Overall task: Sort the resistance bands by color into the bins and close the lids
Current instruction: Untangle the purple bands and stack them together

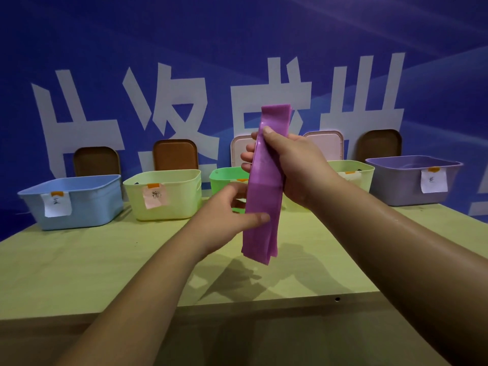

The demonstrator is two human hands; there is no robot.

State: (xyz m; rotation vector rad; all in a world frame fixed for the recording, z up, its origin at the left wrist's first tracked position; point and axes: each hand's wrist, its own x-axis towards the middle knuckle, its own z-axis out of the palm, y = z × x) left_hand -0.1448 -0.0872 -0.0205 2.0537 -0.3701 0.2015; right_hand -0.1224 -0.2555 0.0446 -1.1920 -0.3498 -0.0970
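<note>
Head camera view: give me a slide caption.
A purple band held upright by the left hand and right hand above the table, before five open bins.

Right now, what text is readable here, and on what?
Blue wall banner: large white characters, partly hidden, unreadable.
White paper tag on light blue plastic bin: too blurred.
Pink paper tag on pale yellow plastic bin: too blurred.
White paper label on purple plastic bin: too blurred.
Nothing else legible.

Soft light from above spreads evenly over the desk [79, 260], throwing a loose, blurred shadow beneath the band [264, 186] and a faint sheen along the right forearm [396, 233]. The desk's near front sinks into gloom. The wide lens bows the edges, tilting the blue bin [79, 202] at far left, and focus is slightly soft throughout.
</note>
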